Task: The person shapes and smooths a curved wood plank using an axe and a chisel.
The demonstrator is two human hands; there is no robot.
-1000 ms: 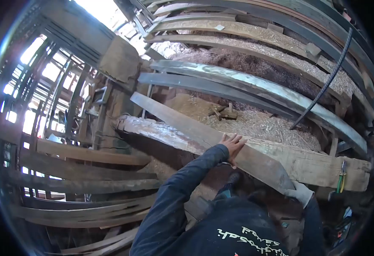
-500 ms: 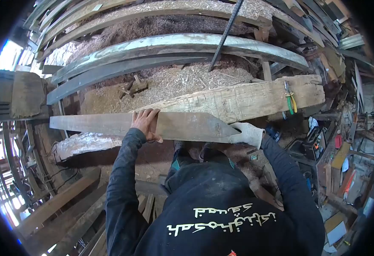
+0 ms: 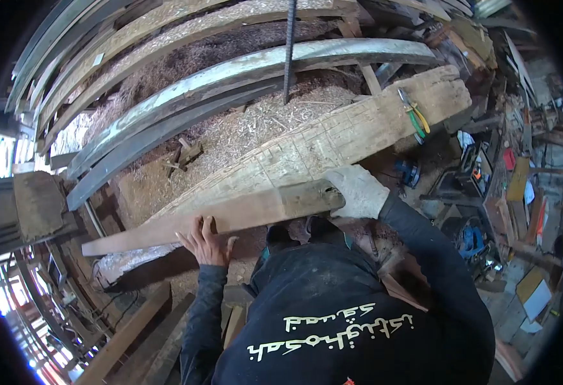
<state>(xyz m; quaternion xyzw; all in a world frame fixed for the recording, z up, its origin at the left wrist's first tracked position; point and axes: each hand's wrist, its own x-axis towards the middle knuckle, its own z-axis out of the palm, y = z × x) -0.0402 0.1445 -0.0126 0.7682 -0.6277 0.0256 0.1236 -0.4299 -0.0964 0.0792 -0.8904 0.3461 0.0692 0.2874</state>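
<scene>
So the plank (image 3: 243,215) slants from the left side of the frame to the centre, overlapping the big rough beam (image 3: 313,146); can't tell if they touch. Gloved right hand (image 3: 360,192) is grasping its right end. Bare left hand (image 3: 206,245) isn't gripping, just fingers spread against the near edge. Pliers (image 3: 409,106) with green and yellow handles lie on the beam, upper right.

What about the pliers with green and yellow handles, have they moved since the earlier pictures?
No, the pliers lie at the same spot near the right end of the thick timber beam; the view turned.
</scene>
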